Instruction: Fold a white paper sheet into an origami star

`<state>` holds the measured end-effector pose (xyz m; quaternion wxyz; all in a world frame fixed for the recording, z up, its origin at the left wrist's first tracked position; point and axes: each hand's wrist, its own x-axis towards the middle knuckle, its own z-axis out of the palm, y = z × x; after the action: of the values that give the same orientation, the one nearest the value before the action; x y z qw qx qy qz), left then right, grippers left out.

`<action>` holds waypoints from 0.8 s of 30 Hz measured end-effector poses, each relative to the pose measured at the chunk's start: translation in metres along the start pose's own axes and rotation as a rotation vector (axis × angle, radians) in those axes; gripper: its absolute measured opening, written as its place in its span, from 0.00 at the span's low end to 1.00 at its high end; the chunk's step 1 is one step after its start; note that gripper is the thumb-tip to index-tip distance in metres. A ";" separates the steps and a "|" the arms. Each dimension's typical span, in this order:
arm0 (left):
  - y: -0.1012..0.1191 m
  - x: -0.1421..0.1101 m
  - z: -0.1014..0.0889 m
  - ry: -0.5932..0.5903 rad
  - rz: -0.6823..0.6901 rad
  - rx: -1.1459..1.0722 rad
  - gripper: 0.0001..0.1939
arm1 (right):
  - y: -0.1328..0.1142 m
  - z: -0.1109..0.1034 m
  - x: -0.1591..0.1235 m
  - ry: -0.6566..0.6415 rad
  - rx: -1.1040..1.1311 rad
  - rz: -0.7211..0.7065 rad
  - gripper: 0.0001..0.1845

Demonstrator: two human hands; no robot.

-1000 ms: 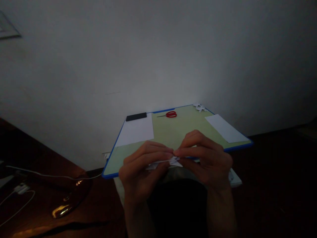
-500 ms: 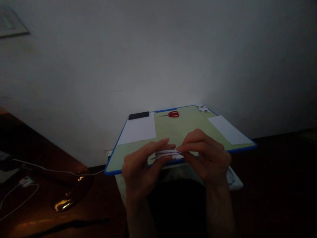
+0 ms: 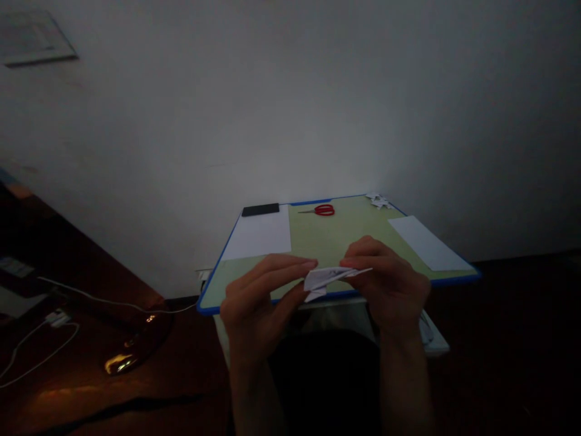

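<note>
Between my two hands, above the near edge of the table board, is a small piece of folded white paper (image 3: 323, 278) with a pointed tip to the right and a flap hanging at its lower left. My left hand (image 3: 265, 297) pinches its left end between thumb and fingers. The fingers and thumb of my right hand (image 3: 385, 284) are closed on its right part. Dim light leaves the inner folds hard to make out.
On the blue-rimmed green board (image 3: 336, 239) lie red-handled scissors (image 3: 324, 210), a white sheet (image 3: 258, 236) at left, a dark flat object (image 3: 260, 209), a white paper strip (image 3: 429, 243) at right and folded paper pieces (image 3: 379, 200) in the far right corner. A white cable (image 3: 118, 307) runs at left.
The folded paper has turned and shifted right, so its point now sticks out past my right fingers. My right hand has moved slightly right. The whole view has shifted a little.
</note>
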<state>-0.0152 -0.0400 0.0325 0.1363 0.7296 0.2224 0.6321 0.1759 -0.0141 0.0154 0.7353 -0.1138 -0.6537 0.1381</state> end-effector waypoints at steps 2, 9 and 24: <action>0.002 0.002 0.001 0.003 0.040 -0.044 0.16 | 0.000 0.000 0.000 -0.021 0.025 -0.025 0.17; 0.001 0.005 0.012 0.043 0.118 -0.109 0.14 | 0.000 -0.004 -0.001 -0.067 0.017 -0.025 0.18; 0.003 0.009 0.023 0.094 0.120 -0.195 0.12 | 0.000 -0.007 0.002 -0.071 0.002 -0.058 0.17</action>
<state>0.0092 -0.0361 0.0378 0.1580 0.6944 0.1220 0.6914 0.1831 -0.0135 0.0160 0.7153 -0.0892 -0.6823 0.1215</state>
